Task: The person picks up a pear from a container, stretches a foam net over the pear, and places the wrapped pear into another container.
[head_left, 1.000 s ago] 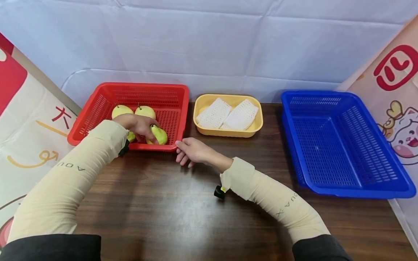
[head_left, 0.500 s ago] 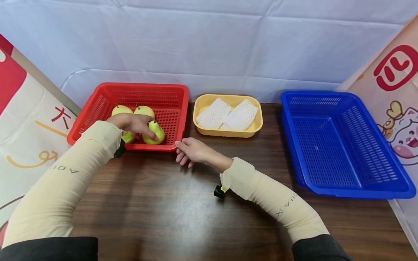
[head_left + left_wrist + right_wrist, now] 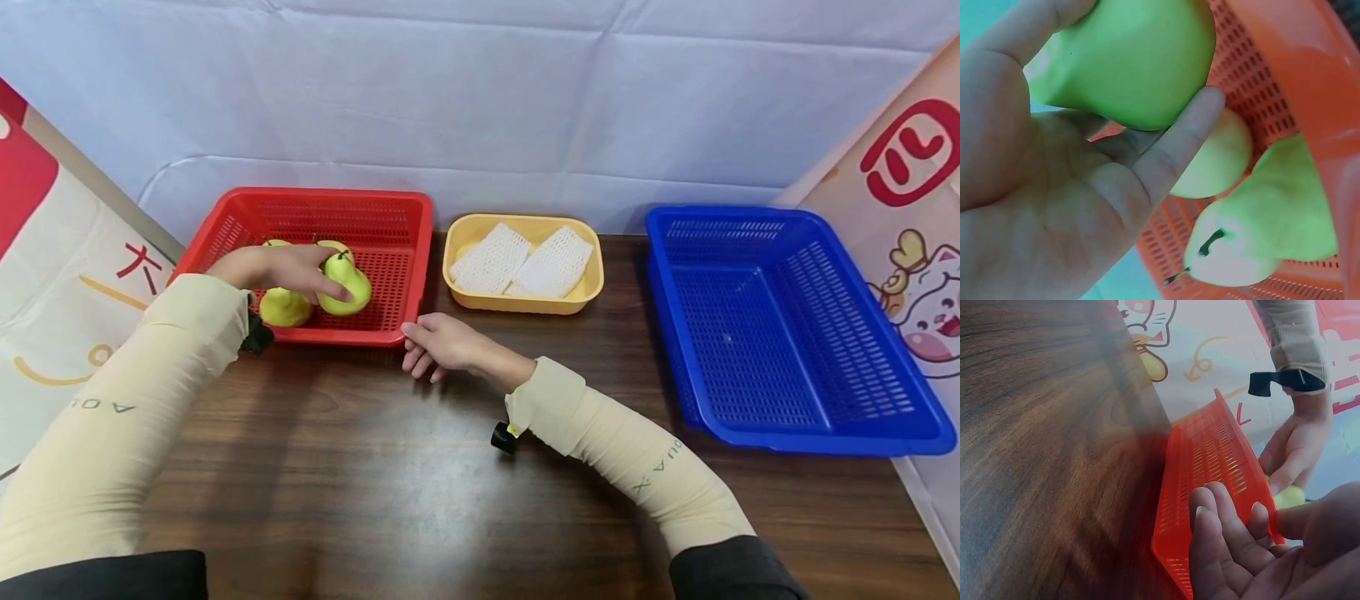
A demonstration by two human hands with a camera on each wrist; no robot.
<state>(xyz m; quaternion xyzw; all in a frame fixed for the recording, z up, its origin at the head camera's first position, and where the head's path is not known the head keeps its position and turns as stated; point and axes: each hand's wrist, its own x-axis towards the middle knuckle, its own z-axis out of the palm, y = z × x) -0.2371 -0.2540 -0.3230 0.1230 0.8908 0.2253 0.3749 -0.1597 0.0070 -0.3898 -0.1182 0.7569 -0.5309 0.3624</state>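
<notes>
Grasping a green pear [image 3: 347, 292] over the red basket [image 3: 337, 337], the left hand [image 3: 288, 270] shows in the head view; the right hand [image 3: 444, 342] pinches the basket's near corner. Left wrist: other pears [image 3: 1288, 197] lie inside. Right wrist: thumb and finger hold the rim, beside the bench [image 3: 1054, 450].
</notes>
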